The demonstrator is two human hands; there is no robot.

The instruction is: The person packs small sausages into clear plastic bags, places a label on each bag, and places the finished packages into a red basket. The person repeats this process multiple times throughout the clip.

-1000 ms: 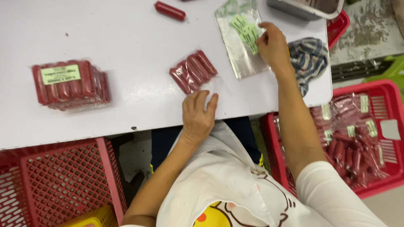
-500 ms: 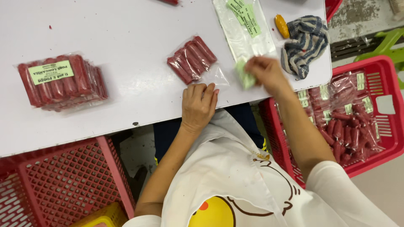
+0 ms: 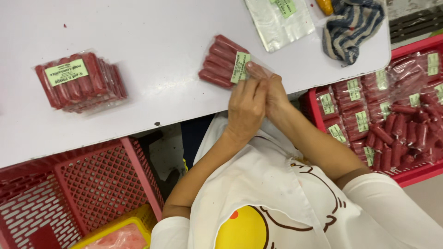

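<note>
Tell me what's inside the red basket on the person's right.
The red basket holds clear packs of red sausages with green labels, piled up. Whatever lies beneath the pile is covered.

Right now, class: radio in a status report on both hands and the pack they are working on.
Left hand and right hand together at the labelled sausage pack on the white table. Grip unclear. Stack of labelled packs lies apart, nothing in the way.

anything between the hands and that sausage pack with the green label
Nothing visible. Both the left hand and the right hand are already at the sausage pack, fingertips on its clear edge beside the green label.
</note>
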